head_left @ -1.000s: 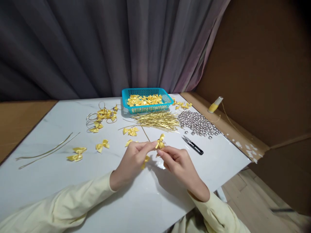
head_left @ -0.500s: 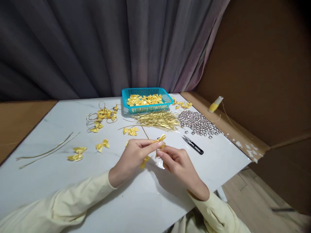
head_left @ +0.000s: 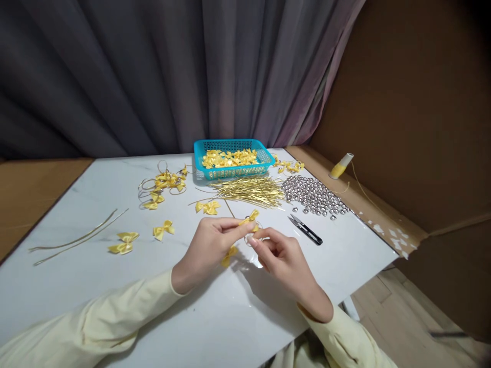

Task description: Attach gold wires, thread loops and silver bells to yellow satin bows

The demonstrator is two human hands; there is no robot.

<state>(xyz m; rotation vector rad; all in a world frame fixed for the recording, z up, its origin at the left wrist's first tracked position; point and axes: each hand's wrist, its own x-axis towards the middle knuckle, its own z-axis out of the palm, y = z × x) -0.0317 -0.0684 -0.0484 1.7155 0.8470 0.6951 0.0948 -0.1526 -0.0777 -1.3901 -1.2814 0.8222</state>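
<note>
Above the middle of the table, my left hand [head_left: 215, 245] is closed, pinching a yellow ribbon bow [head_left: 253, 215] between thumb and fingertips. My right hand [head_left: 286, 258] is closed just right of it, its thumb and forefinger pinching a thin cord loop [head_left: 248, 240] that hangs by the bow. Where cord and bow meet is partly hidden by my fingers. Below my left fingers another yellow bow [head_left: 229, 255] lies on the table. More loose bows lie to the left, among them a bow [head_left: 123, 243] and a smaller-looking one [head_left: 163, 230].
Behind my hands stands a blue basket [head_left: 235, 174] of bows. Gold cords [head_left: 249, 191], silver beads [head_left: 312, 194] and black thread snips [head_left: 306, 229] lie nearby. Looped bows [head_left: 169, 180] are piled left, beyond two long cords [head_left: 79, 237]. A thread spool [head_left: 340, 166] stands at right.
My fingers have shifted slightly at the bow, and the cord loop now shows more clearly between my hands. Both hands keep their pinch. The view has moved a little.
</note>
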